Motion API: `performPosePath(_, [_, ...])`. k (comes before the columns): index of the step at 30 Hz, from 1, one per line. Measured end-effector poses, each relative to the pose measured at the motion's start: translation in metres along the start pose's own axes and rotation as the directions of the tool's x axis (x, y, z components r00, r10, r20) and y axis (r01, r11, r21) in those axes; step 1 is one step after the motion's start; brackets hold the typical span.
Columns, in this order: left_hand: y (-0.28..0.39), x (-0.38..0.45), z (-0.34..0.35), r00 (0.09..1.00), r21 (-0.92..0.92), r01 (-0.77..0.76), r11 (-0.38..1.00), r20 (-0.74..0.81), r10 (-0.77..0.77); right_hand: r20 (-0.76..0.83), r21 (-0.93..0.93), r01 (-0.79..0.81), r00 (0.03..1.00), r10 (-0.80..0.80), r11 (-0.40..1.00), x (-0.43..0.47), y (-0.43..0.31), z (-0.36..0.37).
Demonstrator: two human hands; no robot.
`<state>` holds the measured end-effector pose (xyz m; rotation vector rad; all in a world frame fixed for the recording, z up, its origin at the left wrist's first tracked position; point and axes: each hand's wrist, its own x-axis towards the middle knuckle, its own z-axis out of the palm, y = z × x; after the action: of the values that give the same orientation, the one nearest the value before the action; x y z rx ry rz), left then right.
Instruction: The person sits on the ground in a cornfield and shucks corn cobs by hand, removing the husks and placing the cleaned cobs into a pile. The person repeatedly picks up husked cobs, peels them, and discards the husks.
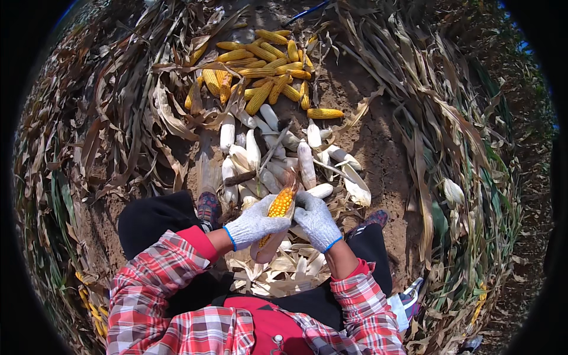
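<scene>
Both my hands wear white knit gloves with blue cuffs. Between them is an ear of corn (281, 203) with yellow kernels showing and pale husk still around its lower part and right side. My left hand (257, 224) wraps the ear from the left, its fingers across the middle. My right hand (316, 217) grips the husk at the ear's upper right, its fingertips partly hidden. Just beyond the hands lies a heap of ears in whitish husks (306, 164). Farther off is a pile of bare yellow ears (266, 62).
Loose peeled husks (288, 268) lie between my legs. Dry corn stalks and leaves are banked at left (102, 106) and right (426, 88). Brown soil (368, 137) shows between them. A bag with a pale strap (410, 299) sits by my right hip. A blue rod (306, 13) lies at the far end.
</scene>
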<state>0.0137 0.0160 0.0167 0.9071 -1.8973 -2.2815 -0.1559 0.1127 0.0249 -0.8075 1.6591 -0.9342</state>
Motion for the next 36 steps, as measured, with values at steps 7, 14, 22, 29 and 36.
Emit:
performPosePath(7, [-0.007, 0.006, -0.003, 0.99, -0.182, -0.014, 0.983, -0.137, -0.012, -0.071, 0.302, -0.026, 0.996, 0.049, 0.953, -0.012, -0.038, 0.006])
performPosePath(14, [-0.021, 0.013, 0.001, 0.957, 0.141, -0.057, 0.988, -0.275, 0.095, -0.124, -0.275, 0.1, 0.983, -0.138, 0.956, -0.004, -0.035, 0.01])
performPosePath(22, [-0.012, 0.008, -0.004, 0.947, 0.342, 0.061, 0.938, -0.317, 0.054, -0.095, -0.226, 0.109, 0.986, -0.133, 0.968, -0.002, -0.028, 0.01])
performPosePath(29, [0.001, 0.005, -0.009, 0.997, -0.058, -0.049, 0.997, -0.056, 0.045, -0.195, 0.016, 0.081, 0.978, -0.077, 0.997, -0.001, -0.037, 0.006])
performPosePath(36, [0.013, -0.006, -0.009, 0.982, -0.29, 0.13, 0.948, 0.168, -0.084, -0.014, 0.127, 0.013, 1.0, -0.011, 0.992, -0.004, -0.051, -0.002])
